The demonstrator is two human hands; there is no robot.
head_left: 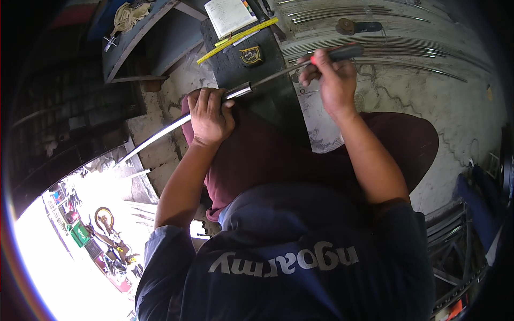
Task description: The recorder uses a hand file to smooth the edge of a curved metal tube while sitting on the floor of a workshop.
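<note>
glossy metal tube [160, 135], rough concrete floor [471, 112]

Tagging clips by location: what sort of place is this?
Probably a metal workshop, open to the street: steel rods on a concrete floor, tape measure, left hand gripping a metal tube, right hand a screwdriver.

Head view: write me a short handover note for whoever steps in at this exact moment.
Left hand: gripping the shiny metal tube near its open end.
Right hand: holding a screwdriver by its handle, the shaft tip at the tube's mouth.
Tube lies across the dark board over the lap; tape measure, yellow ruler and notebook sit further up.
Done: cannot tell.
Left: whatever the screwdriver is working at the tube end.
</note>
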